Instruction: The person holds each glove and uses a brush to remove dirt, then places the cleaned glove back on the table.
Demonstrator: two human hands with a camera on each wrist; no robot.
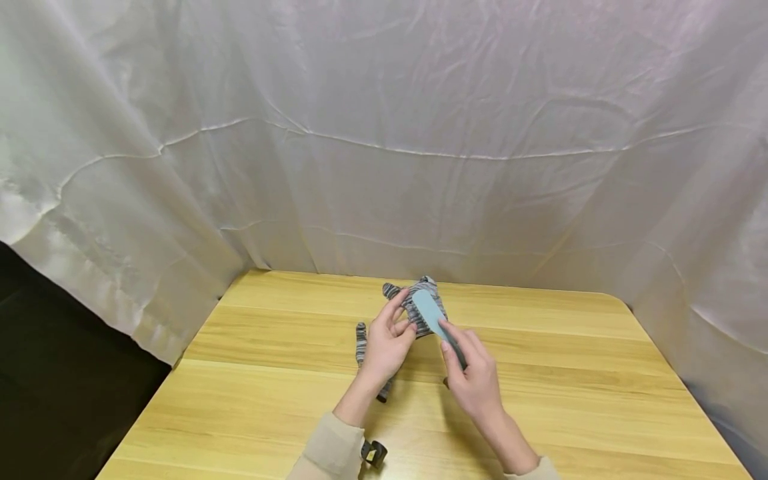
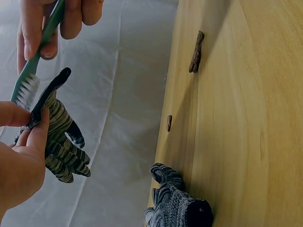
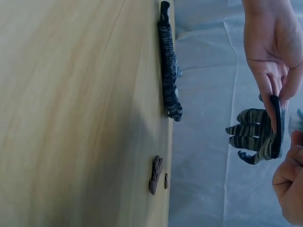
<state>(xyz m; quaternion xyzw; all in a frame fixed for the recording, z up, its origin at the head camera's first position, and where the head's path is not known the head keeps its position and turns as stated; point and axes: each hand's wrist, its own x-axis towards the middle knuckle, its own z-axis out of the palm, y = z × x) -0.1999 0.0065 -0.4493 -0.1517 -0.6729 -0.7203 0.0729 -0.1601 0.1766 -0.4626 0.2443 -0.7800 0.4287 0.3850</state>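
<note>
My left hand pinches a grey-and-black striped knit glove by its dark cuff, thumb on one side and fingers on the other. The glove hangs above the table, its fingers dangling in both wrist views. In my right hand is a teal-handled brush, gripped by the handle with the index finger stretched along its back. Its white bristles face the glove, right at the cuff. A second striped glove lies on the table beneath my left forearm, partly hidden by it in the head view.
On the wooden table lie a lumpy dark brown strip and a smaller brown piece, both near my right hand. A pale curtain hangs behind and along the sides. Dark cloth is at the left.
</note>
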